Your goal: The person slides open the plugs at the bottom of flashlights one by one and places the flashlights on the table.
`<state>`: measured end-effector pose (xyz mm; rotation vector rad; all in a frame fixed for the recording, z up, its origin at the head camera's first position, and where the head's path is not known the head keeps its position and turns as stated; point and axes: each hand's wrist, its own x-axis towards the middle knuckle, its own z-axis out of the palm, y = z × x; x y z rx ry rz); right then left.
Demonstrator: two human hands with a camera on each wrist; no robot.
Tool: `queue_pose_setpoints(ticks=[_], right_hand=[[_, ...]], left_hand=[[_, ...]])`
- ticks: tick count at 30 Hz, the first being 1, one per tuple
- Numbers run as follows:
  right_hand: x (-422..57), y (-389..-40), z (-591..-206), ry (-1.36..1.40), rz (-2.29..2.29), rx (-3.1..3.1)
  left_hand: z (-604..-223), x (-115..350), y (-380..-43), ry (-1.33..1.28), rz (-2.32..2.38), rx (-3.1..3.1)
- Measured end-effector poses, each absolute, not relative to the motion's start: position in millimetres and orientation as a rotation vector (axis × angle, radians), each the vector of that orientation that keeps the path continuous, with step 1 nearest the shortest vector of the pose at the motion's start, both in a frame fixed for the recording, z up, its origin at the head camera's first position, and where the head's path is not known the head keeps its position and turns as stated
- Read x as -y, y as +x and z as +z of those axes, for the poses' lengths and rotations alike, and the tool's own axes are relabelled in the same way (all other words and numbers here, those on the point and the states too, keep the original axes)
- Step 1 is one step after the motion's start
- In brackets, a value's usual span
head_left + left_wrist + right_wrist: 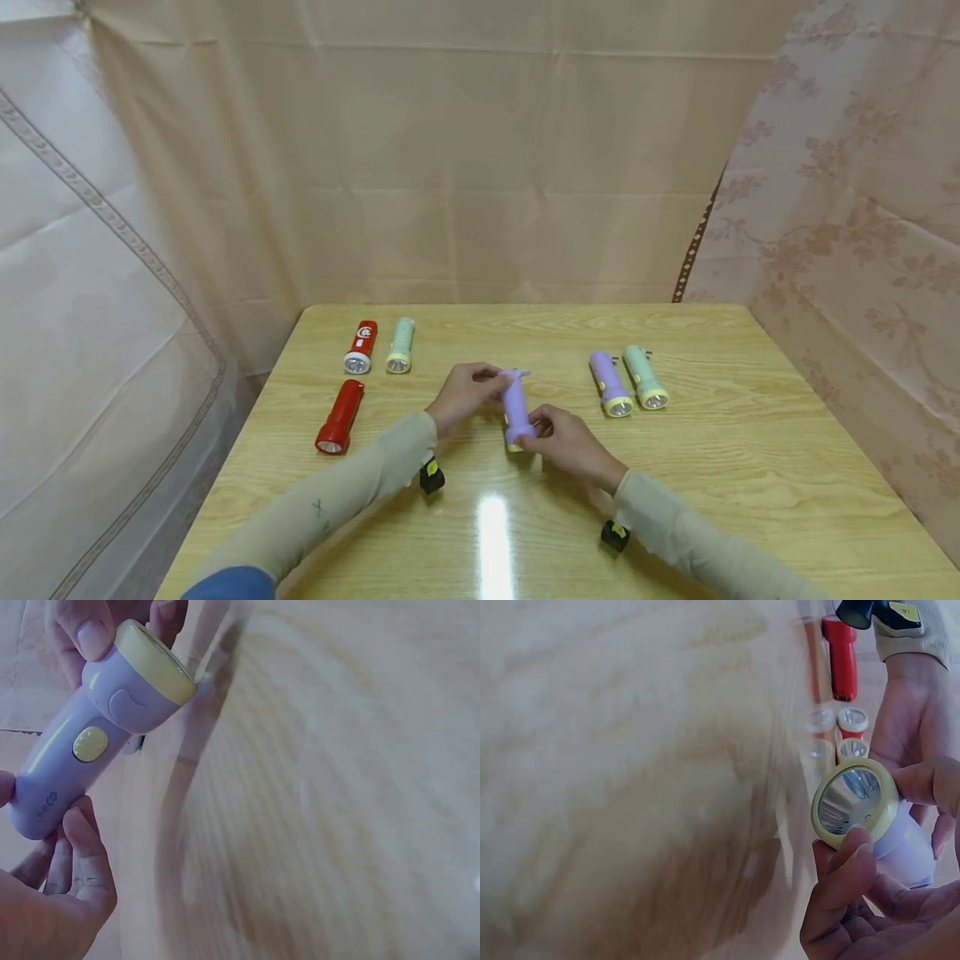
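Both hands hold one purple flashlight (515, 406) over the middle of the table, its pale yellow head tipped toward me. My left hand (463, 396) pinches the tail end between thumb and fingers. At the head end, my right hand (568, 442) grips the yellow rim with thumb and fingertips. The left wrist view shows the yellow switch (91, 744) on the purple barrel, facing that camera. In the right wrist view the round lens (853, 799) shows its silver reflector, which looks unlit.
On the left lie a red-and-white flashlight (362, 347), a mint green one (401, 344) and a plain red one (341, 417). To the right, another purple flashlight (611, 384) lies beside a second mint green one (645, 377). Curtains surround the wooden table (750, 467).
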<state>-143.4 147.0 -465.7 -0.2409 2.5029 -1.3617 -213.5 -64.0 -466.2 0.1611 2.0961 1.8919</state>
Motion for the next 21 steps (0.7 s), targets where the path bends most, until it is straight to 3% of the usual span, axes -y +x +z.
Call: queue_pose_setpoints(ticks=[21], right_hand=[[-177.7,-169.7,-472.5,0.004,-1.331,-2.676]], left_hand=[[-471.1,5.2,-263.0,0.084,1.861,-2.065]])
